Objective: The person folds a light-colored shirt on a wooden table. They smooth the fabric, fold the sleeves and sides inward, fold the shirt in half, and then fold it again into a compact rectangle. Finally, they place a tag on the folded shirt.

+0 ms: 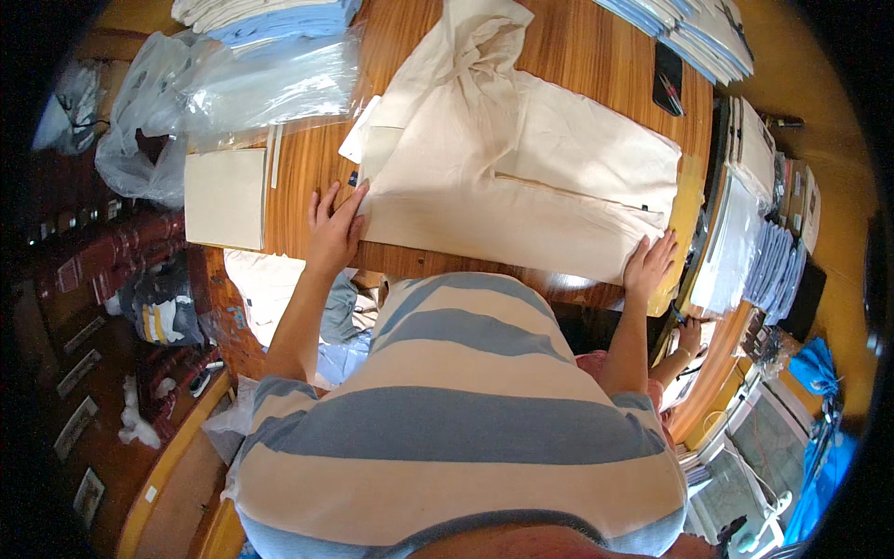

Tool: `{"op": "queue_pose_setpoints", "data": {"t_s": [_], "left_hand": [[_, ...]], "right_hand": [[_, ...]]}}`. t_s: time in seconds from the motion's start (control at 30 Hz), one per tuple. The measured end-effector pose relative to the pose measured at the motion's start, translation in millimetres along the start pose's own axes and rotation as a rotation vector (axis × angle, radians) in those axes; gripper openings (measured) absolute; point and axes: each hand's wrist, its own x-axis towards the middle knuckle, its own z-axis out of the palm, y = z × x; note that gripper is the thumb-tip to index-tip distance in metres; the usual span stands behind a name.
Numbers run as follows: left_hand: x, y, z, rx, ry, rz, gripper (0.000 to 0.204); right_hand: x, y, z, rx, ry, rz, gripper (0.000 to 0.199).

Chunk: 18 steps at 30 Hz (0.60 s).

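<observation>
A cream cloth garment [559, 219] lies spread across the wooden table [577, 47] in front of me; its exact kind I cannot tell. Its far part is bunched up, and a long gap parts the cloth toward the right. At the near left corner of the cloth, my left hand [333, 231] rests with fingers apart, the fingertips at its edge. My right hand [649, 265] lies on the near right corner, fingers stretched out over the cloth. A white card-like piece [361, 130] sticks out from under the garment's left side.
At left are clear plastic bags [270, 88] and a cream board [223, 200]. Folded white and blue clothes [270, 19] are stacked behind. A dark phone [668, 79] with pens lies far right. Another person's hand [687, 337] is low at right, near stacked blue packs [771, 270].
</observation>
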Motion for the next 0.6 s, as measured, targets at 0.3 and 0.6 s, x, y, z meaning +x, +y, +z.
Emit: {"op": "queue_pose_setpoints", "data": {"t_s": [0.3,0.6], "left_hand": [[44,32,-26,0.076,-0.050,0.116,0.077],[83,9,-14,-0.166,-0.184,0.195,0.089]], "right_hand": [[48,-52,-23,0.090,0.301,-0.257,0.060],[267,-394,0,0.218,-0.230,-0.723,0.044]]}}
